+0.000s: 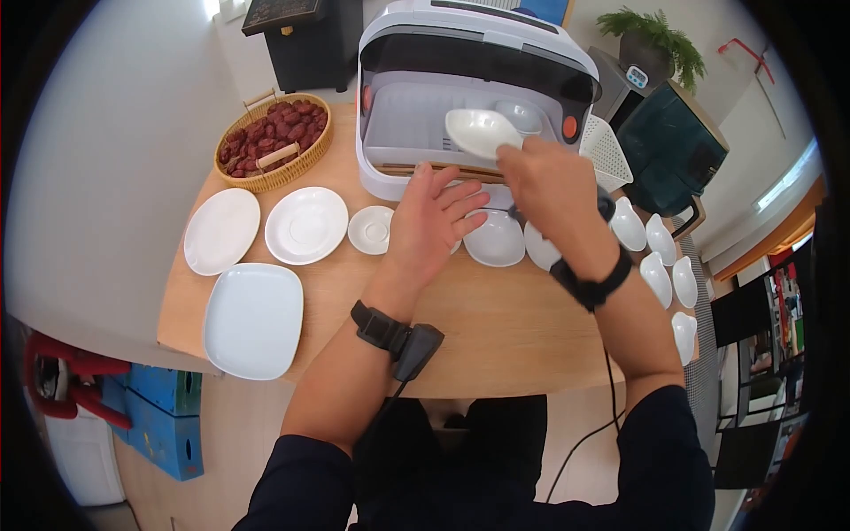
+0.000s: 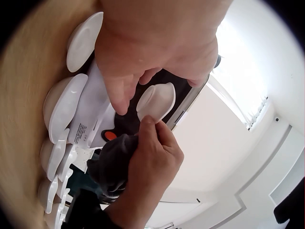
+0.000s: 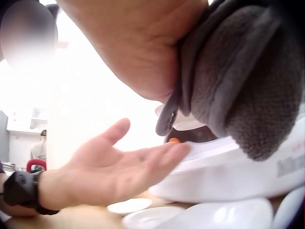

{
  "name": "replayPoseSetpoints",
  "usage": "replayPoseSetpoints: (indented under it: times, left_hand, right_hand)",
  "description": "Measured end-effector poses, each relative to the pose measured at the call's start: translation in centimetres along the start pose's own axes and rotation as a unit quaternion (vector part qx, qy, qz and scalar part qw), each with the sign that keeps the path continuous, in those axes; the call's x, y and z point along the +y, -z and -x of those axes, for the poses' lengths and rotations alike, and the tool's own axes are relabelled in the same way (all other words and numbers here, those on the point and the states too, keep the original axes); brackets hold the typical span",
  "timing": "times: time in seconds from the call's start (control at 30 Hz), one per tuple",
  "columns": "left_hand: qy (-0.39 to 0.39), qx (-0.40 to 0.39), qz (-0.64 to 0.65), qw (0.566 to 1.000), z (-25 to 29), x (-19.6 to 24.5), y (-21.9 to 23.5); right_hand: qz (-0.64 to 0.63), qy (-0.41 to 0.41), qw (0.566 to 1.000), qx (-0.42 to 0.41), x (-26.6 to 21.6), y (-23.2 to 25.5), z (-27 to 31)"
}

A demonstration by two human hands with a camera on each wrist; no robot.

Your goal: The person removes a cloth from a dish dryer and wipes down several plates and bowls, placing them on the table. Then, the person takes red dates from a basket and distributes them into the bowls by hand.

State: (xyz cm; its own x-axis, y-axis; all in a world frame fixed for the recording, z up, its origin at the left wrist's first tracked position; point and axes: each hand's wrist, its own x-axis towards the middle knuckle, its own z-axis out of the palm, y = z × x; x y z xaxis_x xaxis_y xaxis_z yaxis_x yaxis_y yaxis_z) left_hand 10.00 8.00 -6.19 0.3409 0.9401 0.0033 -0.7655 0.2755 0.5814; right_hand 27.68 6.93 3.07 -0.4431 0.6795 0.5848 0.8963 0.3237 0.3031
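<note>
My right hand (image 1: pixel 553 181) pinches a small white dish (image 1: pixel 478 131) by its edge, in front of the open dish storage box (image 1: pixel 376 181). A grey cloth (image 3: pixel 238 71) is also held in that hand and hangs below the palm; the left wrist view shows it bunched under the fingers. My left hand (image 1: pixel 429 217) is held out with fingers extended and nothing in it, left of the dish and in front of the box. Inside the box stands another white bowl (image 1: pixel 522 115). Wooden chopsticks (image 1: pixel 398 169) lie along its front.
White plates (image 1: pixel 221 232) and a square plate (image 1: pixel 253 323) lie on the table's left, near a basket of dark red dates (image 1: pixel 274 137). White bowls (image 1: pixel 494 239) line the box's front; several small spouted dishes (image 1: pixel 655 279) sit at right. A white perforated basket (image 1: pixel 606 152) stands beside the box.
</note>
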Motion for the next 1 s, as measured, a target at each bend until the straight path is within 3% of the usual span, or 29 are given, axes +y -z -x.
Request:
replayPoseSetpoints:
  times: [0.07,0.13,0.27,0.33,0.37,0.43,0.5,0.57,0.6,0.7,0.77,0.87,0.93,1.0]
  left_hand:
    - [0.004,-0.018,0.018,1.0,0.7,0.1,-0.7]
    - [-0.042,-0.109,0.055,0.992,1.0,0.3,-1.2]
    - [-0.034,-0.12,0.009,0.992,1.0,0.2,-0.7]
    - [-0.052,-0.104,-0.042,0.992,0.6,0.2,-0.2]
    - [-0.046,-0.103,-0.044,0.993,0.7,0.0,-0.4]
    - [-0.006,-0.098,-0.078,0.992,1.3,-0.9,-1.1]
    - [0.022,-0.099,-0.106,0.989,2.3,-2.2,-2.6]
    - [0.047,-0.101,-0.137,0.984,2.8,-3.5,-3.1]
    - [0.064,-0.112,-0.117,0.985,3.0,-4.0,-3.1]
    - [0.068,-0.101,-0.113,0.986,3.1,-5.0,-2.6]
    - [0.07,-0.074,-0.098,0.99,3.0,-4.9,-2.2]
    - [0.05,-0.078,-0.079,0.993,2.6,-3.5,-2.1]
    - [0.028,-0.07,-0.056,0.996,2.4,-2.9,-1.9]
    - [0.004,-0.064,-0.071,0.995,2.3,-2.6,-1.8]
  right_hand:
    - [-0.033,0.004,0.999,0.03,-3.2,1.2,3.0]
    - [-0.08,0.036,0.995,0.049,-5.0,1.6,4.8]
    - [-0.201,0.017,0.979,0.03,-4.5,1.8,6.3]
    - [-0.42,-0.124,0.897,-0.061,-3.3,2.7,6.8]
    - [-0.421,-0.131,0.895,-0.061,-3.0,2.7,6.8]
    - [-0.445,-0.248,0.86,0.031,-2.2,2.6,6.8]
    - [-0.459,-0.288,0.839,0.056,-2.2,1.7,6.9]
    - [-0.424,-0.211,0.861,0.184,-2.6,-0.3,7.3]
    - [-0.385,-0.19,0.88,0.203,-3.0,-0.3,7.3]
    - [-0.395,-0.202,0.874,0.198,-4.3,-0.8,7.4]
    - [-0.395,-0.171,0.888,0.165,-4.6,-0.8,7.8]
    - [-0.47,-0.122,0.865,0.128,-4.9,-0.3,7.7]
    - [-0.393,0.017,0.911,0.121,-4.3,0.1,7.7]
    - [-0.368,0.035,0.923,0.105,-4.0,0.4,7.8]
